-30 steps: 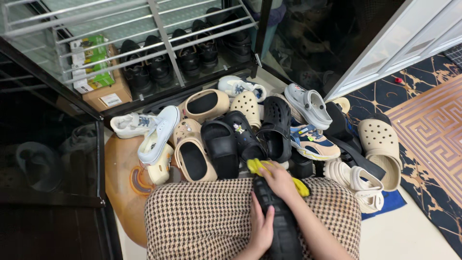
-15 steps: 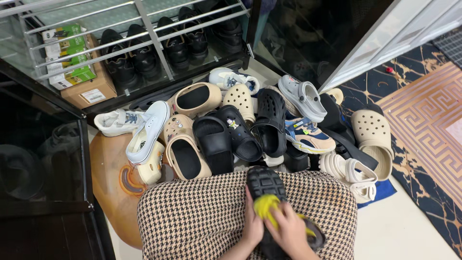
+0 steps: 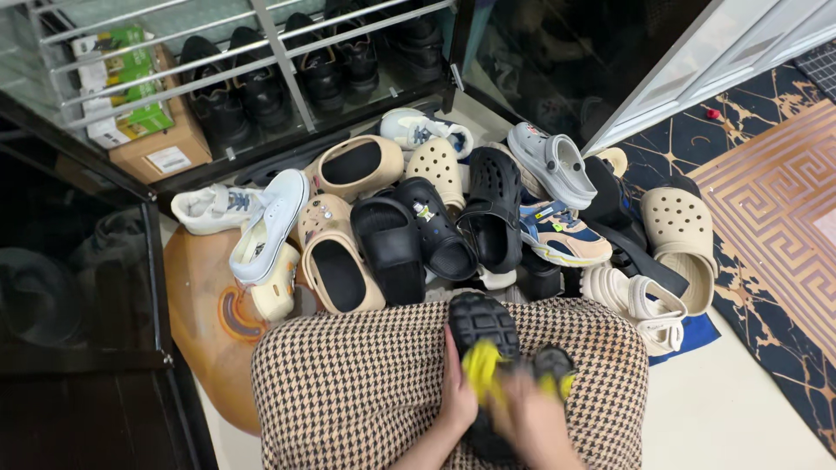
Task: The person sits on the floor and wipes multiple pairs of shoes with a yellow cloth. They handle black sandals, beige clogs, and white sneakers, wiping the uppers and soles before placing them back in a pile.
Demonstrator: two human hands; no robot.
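On a houndstooth lap (image 3: 366,383), the left hand (image 3: 457,396) curls closed around a black clog (image 3: 482,326), sole up, at 6 o'clock; the blurred right hand (image 3: 531,426) pinches a yellow cloth (image 3: 483,370) against it. Short, firm strokes would suit the treads. Shoe pile (image 3: 453,226) at 12.

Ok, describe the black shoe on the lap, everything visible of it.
The black shoe lies sole-up on the houndstooth-clad lap, toe pointing toward the shoe pile. Its chunky lugged tread looks like matte rubber or foam. The left hand grips its near side; the blurred right hand presses a yellow cloth against the sole. The heel end is hidden beneath the hands, and the upper cannot be seen.
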